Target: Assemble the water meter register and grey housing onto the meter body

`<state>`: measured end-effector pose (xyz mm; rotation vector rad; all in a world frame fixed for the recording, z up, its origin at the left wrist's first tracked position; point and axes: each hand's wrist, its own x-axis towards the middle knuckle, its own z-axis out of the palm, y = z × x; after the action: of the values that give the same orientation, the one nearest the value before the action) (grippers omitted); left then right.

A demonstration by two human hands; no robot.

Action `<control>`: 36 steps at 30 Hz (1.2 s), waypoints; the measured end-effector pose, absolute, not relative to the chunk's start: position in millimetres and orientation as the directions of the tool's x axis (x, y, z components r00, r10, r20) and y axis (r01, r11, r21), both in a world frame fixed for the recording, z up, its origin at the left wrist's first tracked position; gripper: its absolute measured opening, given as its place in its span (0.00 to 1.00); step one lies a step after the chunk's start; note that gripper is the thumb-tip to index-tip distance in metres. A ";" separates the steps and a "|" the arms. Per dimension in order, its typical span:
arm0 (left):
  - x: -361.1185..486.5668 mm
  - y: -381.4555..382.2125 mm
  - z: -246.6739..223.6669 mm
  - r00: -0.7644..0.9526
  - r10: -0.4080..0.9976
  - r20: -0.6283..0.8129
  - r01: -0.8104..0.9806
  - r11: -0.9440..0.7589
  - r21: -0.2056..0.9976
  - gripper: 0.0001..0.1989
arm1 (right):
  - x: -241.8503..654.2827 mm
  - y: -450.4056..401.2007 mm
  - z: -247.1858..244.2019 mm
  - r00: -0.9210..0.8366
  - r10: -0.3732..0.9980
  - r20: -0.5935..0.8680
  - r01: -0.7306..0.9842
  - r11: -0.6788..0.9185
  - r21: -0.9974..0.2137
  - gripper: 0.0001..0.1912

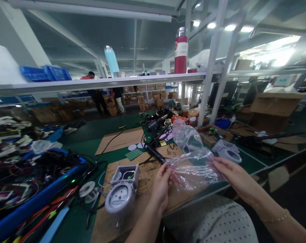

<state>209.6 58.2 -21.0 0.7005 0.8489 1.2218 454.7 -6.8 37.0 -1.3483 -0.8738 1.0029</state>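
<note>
A clear plastic bag [193,168] is stretched between my two hands above the cardboard mat. My left hand [164,182] pinches its gathered left end, where thin red and white strands show. Fingers of my right hand [225,168] are closed on the bag's right edge. Just left of my left hand, a grey round meter [120,197] with an open housing lies on the cardboard [148,202]. Behind the bag, another crumpled clear bag [187,136] rests near a black-handled tool [154,152].
At the left stands a blue bin [41,189] full of parts and wires, with hand tools [54,224] before it. A heat gun [156,123], a green circuit board [134,154], a box of boards [215,135] and a grey housing [226,151] lie further back. A shelf [153,78] crosses above.
</note>
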 end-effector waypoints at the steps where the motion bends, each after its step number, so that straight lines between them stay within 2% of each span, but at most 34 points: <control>1: 209.2 57.3 -21.2 0.125 0.977 -0.170 -0.496 0.210 0.842 0.32 | 456.6 -7.9 35.7 0.380 0.924 -0.046 -0.042 -0.033 -0.999 0.27; 6: 201.5 46.3 -20.6 0.168 0.975 -0.144 -0.456 0.206 0.866 0.33 | 456.0 -11.2 30.2 0.512 0.859 0.031 0.119 -0.035 -0.992 0.36; 10: 194.7 36.7 -19.2 0.204 0.971 -0.124 -0.447 0.205 0.871 0.33 | 448.0 -13.4 32.5 0.539 0.827 0.159 0.313 -0.021 -0.950 0.29; 15: 203.2 42.0 -19.6 0.218 0.970 -0.109 -0.453 0.199 0.869 0.27 | 442.5 -6.3 49.6 0.579 0.739 0.343 0.555 -0.050 -0.830 0.33; 19: 222.6 66.5 -18.6 0.173 0.980 -0.098 -0.463 0.169 0.870 0.24 | 432.3 23.6 62.8 0.525 0.692 0.496 0.703 -0.023 -0.711 0.35; 21: 228.7 74.4 -16.6 0.112 0.990 -0.081 -0.453 0.123 0.883 0.23 | 419.9 41.4 60.3 0.464 0.737 0.492 0.734 -0.008 -0.679 0.35; 24: 228.2 68.2 -9.3 0.056 0.998 -0.013 -0.394 0.034 0.919 0.22 | 395.4 53.3 43.4 0.358 0.852 0.382 0.726 0.004 -0.688 0.33; 26: 222.5 55.6 -1.5 0.063 0.997 0.037 -0.347 -0.013 0.938 0.18 | 381.1 47.3 28.7 0.277 0.909 0.311 0.694 0.035 -0.719 0.29; 29: 212.5 38.5 11.1 0.142 0.980 0.141 -0.195 -0.112 0.974 0.12 | 368.1 25.3 11.6 0.182 0.935 0.303 0.633 0.124 -0.764 0.24; 33: 210.0 32.7 16.1 0.235 0.951 0.203 0.087 -0.228 0.970 0.08 | 360.6 0.3 0.9 0.189 0.926 0.328 0.642 0.136 -0.754 0.21; 36: 216.0 35.2 7.8 0.241 0.955 0.171 0.128 -0.206 0.970 0.04 | 357.4 -5.6 -7.4 0.256 0.915 0.312 0.649 0.076 -0.757 0.24</control>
<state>216.0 35.2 7.8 1.5634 1.0456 1.0936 357.4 -5.6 -7.4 -1.6484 -1.4694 0.3793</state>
